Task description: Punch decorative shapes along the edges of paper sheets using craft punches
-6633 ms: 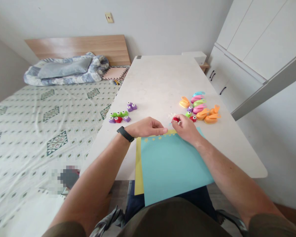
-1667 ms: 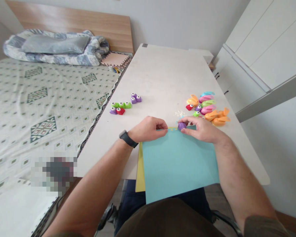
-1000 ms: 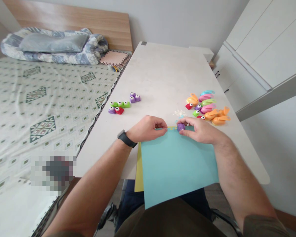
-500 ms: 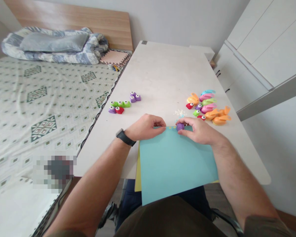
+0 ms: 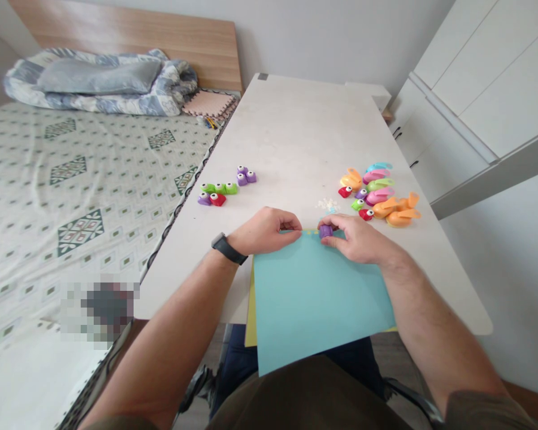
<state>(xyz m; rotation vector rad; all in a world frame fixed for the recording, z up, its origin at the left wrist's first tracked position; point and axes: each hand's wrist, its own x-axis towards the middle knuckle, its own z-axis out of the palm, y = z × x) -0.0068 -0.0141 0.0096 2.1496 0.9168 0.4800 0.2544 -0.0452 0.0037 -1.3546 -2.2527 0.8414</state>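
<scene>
A light blue sheet of paper (image 5: 323, 298) lies at the table's near side, its lower part hanging past the edge, with a yellow sheet (image 5: 251, 310) showing beneath it. My left hand (image 5: 271, 230) pinches the blue sheet's far edge between thumb and fingers. At that same edge, my right hand (image 5: 354, 237) is closed around a small purple craft punch (image 5: 326, 232). Between the two hands, a row of small yellow spots shows along the paper's edge. Just beyond my right hand lie tiny white and blue paper cut-outs (image 5: 328, 205).
On the white table (image 5: 314, 131), green punches (image 5: 219, 188), a red punch (image 5: 217, 199) and purple punches (image 5: 245, 175) stand at the left. Larger orange punches (image 5: 399, 215) and pink punches (image 5: 379, 195) cluster at the right. A bed (image 5: 130, 155) adjoins the table's left side.
My right hand and the purple craft punch have shifted slightly left along the paper's far edge. My left hand keeps its place.
</scene>
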